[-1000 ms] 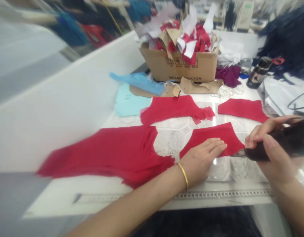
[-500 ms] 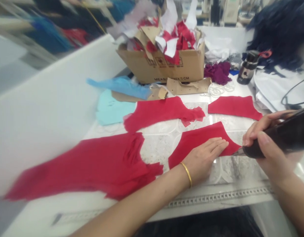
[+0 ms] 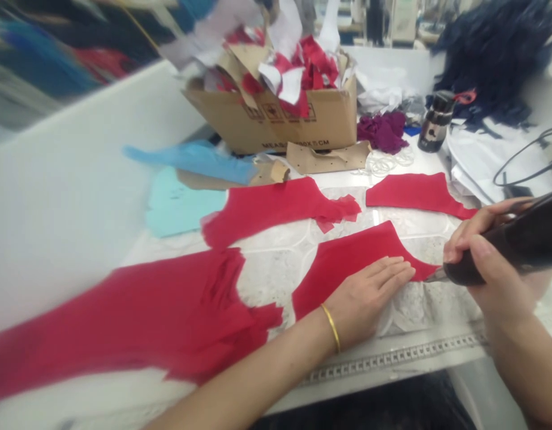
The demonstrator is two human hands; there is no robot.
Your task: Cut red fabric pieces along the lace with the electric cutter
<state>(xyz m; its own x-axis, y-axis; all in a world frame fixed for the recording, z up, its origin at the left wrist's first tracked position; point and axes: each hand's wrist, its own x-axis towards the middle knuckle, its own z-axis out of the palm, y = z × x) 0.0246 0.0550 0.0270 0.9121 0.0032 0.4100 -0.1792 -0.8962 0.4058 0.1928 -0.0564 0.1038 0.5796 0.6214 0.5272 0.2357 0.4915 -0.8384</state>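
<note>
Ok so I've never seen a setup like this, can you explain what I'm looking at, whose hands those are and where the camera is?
There's no robot here: these are a person's two bare hands, seen by a camera on that person's head, looking forward and down. The left hand lies flat on the near red cloth. The right hand grips a dark tool, its narrow tip at the cloth's right end; I can't tell exactly what tool it is. More red cloth pieces lie around on the white table. Behind them are a cardboard box heaped with scraps and a dark bottle.
</note>
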